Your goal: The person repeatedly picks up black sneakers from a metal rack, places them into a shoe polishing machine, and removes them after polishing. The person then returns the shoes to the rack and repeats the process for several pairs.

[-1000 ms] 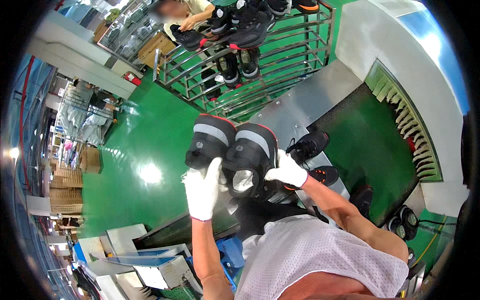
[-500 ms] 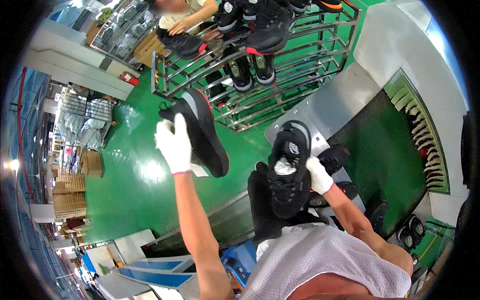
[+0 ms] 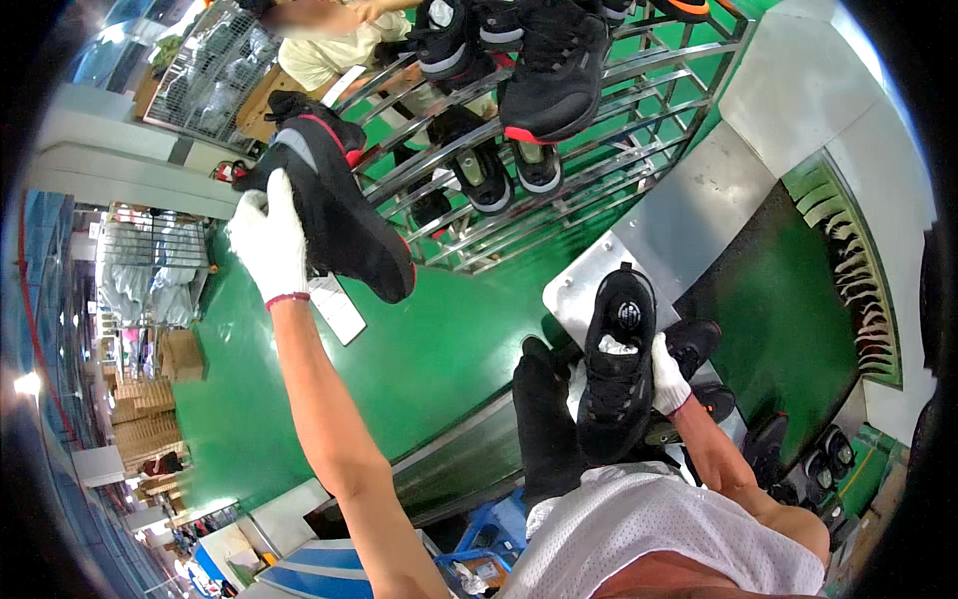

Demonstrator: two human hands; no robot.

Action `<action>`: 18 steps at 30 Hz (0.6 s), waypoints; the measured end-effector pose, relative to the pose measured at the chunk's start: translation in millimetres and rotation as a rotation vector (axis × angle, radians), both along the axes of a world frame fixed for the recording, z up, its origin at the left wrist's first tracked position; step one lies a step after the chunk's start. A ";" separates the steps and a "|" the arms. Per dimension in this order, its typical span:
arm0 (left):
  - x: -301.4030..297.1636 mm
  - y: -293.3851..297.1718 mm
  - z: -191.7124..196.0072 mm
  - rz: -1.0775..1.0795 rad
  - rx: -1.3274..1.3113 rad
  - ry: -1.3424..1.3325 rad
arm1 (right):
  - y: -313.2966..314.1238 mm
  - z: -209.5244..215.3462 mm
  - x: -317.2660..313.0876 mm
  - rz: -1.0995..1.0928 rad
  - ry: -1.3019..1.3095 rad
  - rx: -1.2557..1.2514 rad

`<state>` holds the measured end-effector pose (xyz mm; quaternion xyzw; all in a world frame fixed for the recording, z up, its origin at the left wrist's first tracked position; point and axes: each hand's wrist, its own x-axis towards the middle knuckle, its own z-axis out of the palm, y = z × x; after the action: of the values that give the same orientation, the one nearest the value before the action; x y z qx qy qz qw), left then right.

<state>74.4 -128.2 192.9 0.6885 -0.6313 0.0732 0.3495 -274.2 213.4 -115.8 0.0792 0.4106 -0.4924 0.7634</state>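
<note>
My left hand (image 3: 269, 245), in a white glove with a dark red cuff, grips a black sneaker (image 3: 344, 225) held out at arm's length beside the rack. Its sole side is turned toward me, with a grey heel patch and red trim. A white card (image 3: 337, 307) shows just below that shoe; whether it is attached I cannot tell. Close to my lap, my right hand (image 3: 671, 377), gloved too, is closed on the side of a second black sneaker (image 3: 611, 394). That one has its opening upward, with white paper stuffed inside. Its fingers are partly hidden by the shoe.
A metal rack (image 3: 689, 90) with several black shoes stands ahead, and a co-worker (image 3: 319, 60) is behind it. At right a machine opening with hanging strips (image 3: 848, 270) adjoins a metal plate (image 3: 639, 255). More dark shoes (image 3: 694, 344) lie beside my right hand.
My left hand has carried its sneaker left and upward, nearer the rack's end. The right-hand sneaker sits a little further right and lower. The co-worker's hand has left the shoe on the rack.
</note>
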 end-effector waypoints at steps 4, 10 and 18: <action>-36.2 -29.3 2.3 -0.104 0.051 -0.125 | -18.3 2.9 6.4 -0.045 0.086 0.141; -67.9 -120.7 -3.2 -0.217 0.121 -0.382 | -20.7 -6.7 -15.3 -0.095 0.073 0.062; -113.9 -179.7 -22.3 -0.061 0.265 -0.521 | 2.7 13.5 -50.1 -0.170 -0.063 -0.083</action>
<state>-39.5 -307.9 170.6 0.6669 -0.7242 0.1538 0.0846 -324.2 216.2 -102.4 0.0974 0.3574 -0.5694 0.7339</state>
